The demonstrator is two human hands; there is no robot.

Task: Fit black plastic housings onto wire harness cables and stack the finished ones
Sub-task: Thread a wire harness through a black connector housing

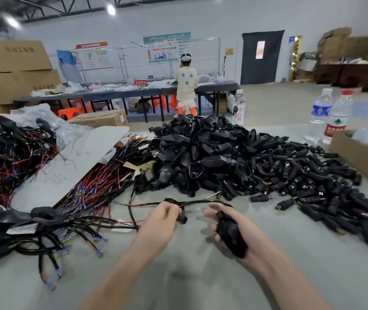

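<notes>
My left hand (pixel 162 217) pinches a black harness cable (pixel 201 202) near its plug end, just above the grey table. The cable runs right over my right hand and trails left toward the loose wires. My right hand (pixel 234 224) lies palm up and grips a black plastic housing (pixel 231 234). Beyond both hands rises a big heap of black housings (pixel 201 157). Small black connectors (pixel 308 175) spread to its right. Unfitted red and black harnesses (pixel 102 175) lie left of centre. Fitted harnesses with white tags (pixel 22 227) are stacked at the near left.
A white sheet (pixel 71 166) covers part of the wire pile. Three water bottles (pixel 337 117) stand at the back right beside an open cardboard box (pixel 362 157). Cardboard boxes (pixel 15 70) and another work table with a standing person (pixel 186 86) are beyond.
</notes>
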